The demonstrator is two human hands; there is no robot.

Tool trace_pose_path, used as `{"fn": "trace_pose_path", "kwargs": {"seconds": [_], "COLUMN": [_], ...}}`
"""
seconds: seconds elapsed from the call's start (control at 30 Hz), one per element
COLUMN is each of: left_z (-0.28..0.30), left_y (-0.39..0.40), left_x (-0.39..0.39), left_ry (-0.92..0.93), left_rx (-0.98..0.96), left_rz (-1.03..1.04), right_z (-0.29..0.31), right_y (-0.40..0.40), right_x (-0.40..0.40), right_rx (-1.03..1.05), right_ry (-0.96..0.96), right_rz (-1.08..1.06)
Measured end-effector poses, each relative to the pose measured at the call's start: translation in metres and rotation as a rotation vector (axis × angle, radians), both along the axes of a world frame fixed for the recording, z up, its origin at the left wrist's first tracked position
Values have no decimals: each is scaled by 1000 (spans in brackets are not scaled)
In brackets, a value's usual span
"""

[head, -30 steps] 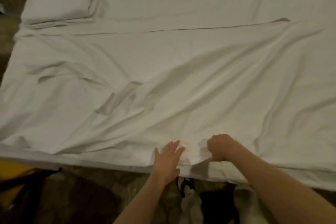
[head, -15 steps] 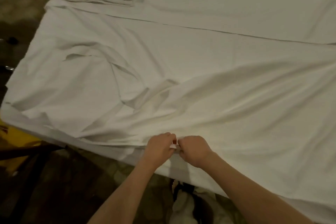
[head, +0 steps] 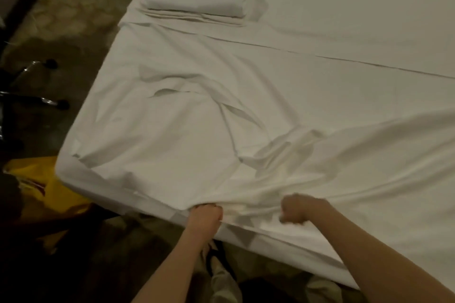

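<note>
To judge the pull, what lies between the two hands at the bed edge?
Only bunched white sheet lies between the left hand and the right hand, as the head view shows.
</note>
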State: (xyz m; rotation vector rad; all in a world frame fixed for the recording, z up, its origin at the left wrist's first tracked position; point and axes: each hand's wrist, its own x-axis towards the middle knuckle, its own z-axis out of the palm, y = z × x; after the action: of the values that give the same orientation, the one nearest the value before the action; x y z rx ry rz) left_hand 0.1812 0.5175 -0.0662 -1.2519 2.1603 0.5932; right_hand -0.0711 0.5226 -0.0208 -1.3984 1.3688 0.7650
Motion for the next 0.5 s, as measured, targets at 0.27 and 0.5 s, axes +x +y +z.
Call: {"fn": "trace_pose_path", "kwargs": {"seconds": [0.27,0.5], "left_z": [10,21], "left_y": [-86,-211], "left_x": [133,155], "left_ry": [-102,-9], "left_rx": [415,283], "left_rz": [247,452], "right_z": [-18,-38], "right_y": [-113,-140], "right_x": [124,140], "right_rx": [-455,-231], "right_ry": [-79,97], "right_rz": [-573,-424]}}
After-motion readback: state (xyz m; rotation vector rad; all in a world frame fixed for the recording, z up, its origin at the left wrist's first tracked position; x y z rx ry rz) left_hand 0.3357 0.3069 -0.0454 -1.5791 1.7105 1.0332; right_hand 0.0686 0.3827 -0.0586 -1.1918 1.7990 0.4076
